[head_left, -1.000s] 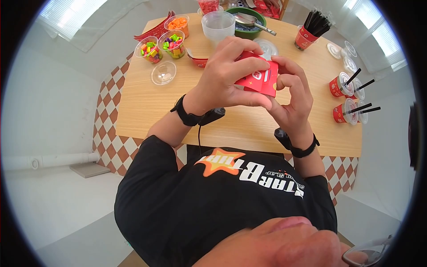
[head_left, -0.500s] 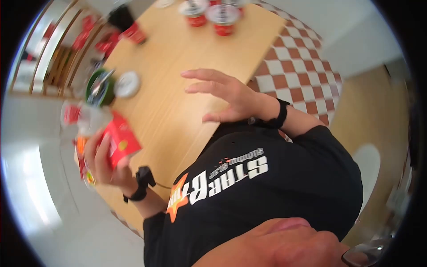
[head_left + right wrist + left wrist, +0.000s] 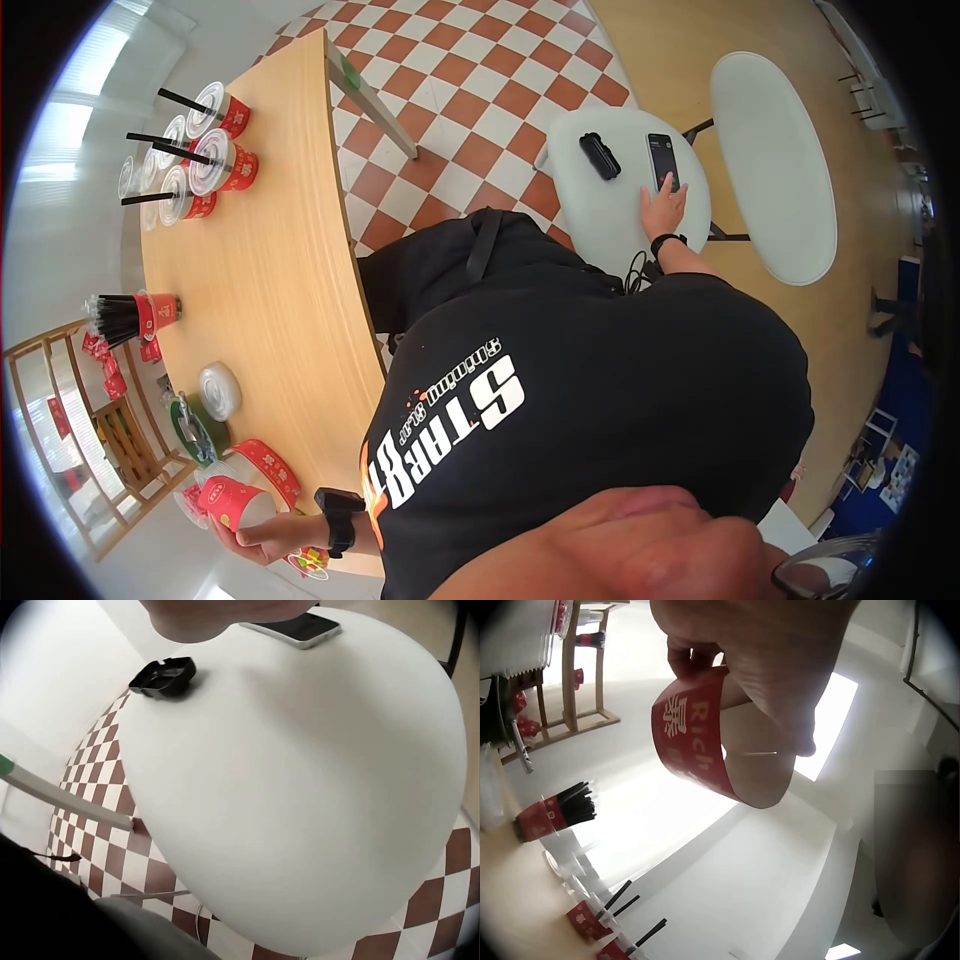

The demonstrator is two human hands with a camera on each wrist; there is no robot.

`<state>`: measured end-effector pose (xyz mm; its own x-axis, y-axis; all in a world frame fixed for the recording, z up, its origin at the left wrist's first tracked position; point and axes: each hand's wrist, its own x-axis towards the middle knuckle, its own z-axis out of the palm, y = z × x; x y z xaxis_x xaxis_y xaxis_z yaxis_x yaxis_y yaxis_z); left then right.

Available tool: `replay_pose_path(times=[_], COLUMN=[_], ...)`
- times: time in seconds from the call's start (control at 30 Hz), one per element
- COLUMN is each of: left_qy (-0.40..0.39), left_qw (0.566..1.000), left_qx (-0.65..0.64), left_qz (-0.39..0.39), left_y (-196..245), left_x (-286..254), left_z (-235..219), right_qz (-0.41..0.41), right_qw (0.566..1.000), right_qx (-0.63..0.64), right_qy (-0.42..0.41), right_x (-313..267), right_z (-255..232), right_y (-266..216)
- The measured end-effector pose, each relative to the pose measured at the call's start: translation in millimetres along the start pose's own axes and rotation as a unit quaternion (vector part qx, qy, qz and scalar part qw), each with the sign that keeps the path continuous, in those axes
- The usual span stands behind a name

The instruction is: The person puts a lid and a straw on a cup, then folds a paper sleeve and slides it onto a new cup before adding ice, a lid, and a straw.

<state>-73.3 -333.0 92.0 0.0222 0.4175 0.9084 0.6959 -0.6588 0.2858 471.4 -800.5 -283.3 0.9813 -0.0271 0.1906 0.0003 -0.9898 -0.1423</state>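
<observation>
Sleeve (image 3: 686, 739) in the air near one end of the bench (image 3: 285, 250), curved into an open ring: your left hand (image 3: 757, 660) has thumb and fingers closed on its upper side, a pinch that probably spares the ring from being flattened. Your right hand (image 3: 662, 213) is relaxed, away from the bench, and grips nothing; its fingers reach onto the phone (image 3: 661, 155). That lies flat on the stool (image 3: 585, 215), with a black case (image 3: 600, 156) near it, both off the bench, likely to be out of the work's way. Lidded cups (image 3: 212, 172) stand grouped at the bench's far end, presumably gathered where your arms won't knock them. A second sleeve (image 3: 272, 470) lies on the bench's near end, probably for easy reach.
</observation>
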Motion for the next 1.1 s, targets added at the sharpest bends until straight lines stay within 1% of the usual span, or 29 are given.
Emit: replay_pose_path(times=[0.03,0.13,0.2,0.23,0.3,0.37,0.43,0.57,0.63,0.77,0.83,0.87,0.93,0.97,1.03,1.1], left_qy=[0.006,0.022,0.036,0.036,0.029,0.031,0.033,0.023,0.014,0.022,0.026,0.026,0.026,0.029,0.031,0.031], left_qw=[1.000,0.999,0.999,0.999,0.999,0.999,0.999,1.000,1.000,1.000,1.000,1.000,1.000,1.000,0.999,1.000], left_qx=[0.003,0.012,0.019,0.019,0.021,0.021,0.020,0.019,0.013,0.003,0.000,0.001,0.004,0.002,-0.001,0.006], left_qz=[-0.007,-0.022,-0.035,-0.034,-0.004,-0.001,0.001,0.008,0.010,0.004,-0.004,-0.006,-0.009,-0.009,-0.010,-0.004], left_y=[-0.3,-0.4,0.8,0.7,3.7,6.7,9.7,12.4,12.2,16.6,18.2,18.3,18.7,19.6,21.3,21.9], left_x=[-0.7,-1.6,-1.4,-0.7,0.7,1.2,1.3,1.2,-0.3,0.6,0.4,0.6,0.0,0.5,1.2,1.0], left_z=[0.1,0.4,0.8,0.3,-0.6,-1.8,-2.9,-4.6,-4.8,-4.0,-3.9,-4.9,-6.7,-7.2,-7.4,-8.9], right_qz=[0.014,0.038,0.036,0.031,0.031,0.032,0.065,0.062,0.065,0.059,0.064,0.063,0.073,0.072,0.137,0.146], right_qw=[0.999,0.998,0.998,0.997,0.997,0.996,0.981,0.981,0.986,0.985,0.978,0.978,0.989,0.989,0.983,0.982], right_qx=[-0.029,-0.039,-0.046,-0.054,-0.053,-0.051,-0.087,-0.084,-0.064,-0.063,-0.085,-0.084,-0.058,-0.059,-0.047,-0.041], right_qy=[-0.024,-0.026,-0.035,-0.045,-0.052,-0.060,-0.161,-0.162,-0.139,-0.150,-0.179,-0.179,-0.116,-0.117,-0.116,-0.114], right_x=[-1.1,-6.1,-3.3,-2.7,3.0,6.8,11.5,13.9,15.4,17.7,20.5,21.0,22.1,22.5,24.8,27.4], right_z=[3.9,9.9,8.2,8.0,13.3,14.7,8.5,10.5,8.7,6.6,3.5,3.8,5.0,5.7,7.2,13.1], right_y=[11.9,27.3,29.0,29.4,30.0,26.7,18.8,20.3,21.3,18.2,13.8,13.6,14.8,15.4,17.6,24.4])
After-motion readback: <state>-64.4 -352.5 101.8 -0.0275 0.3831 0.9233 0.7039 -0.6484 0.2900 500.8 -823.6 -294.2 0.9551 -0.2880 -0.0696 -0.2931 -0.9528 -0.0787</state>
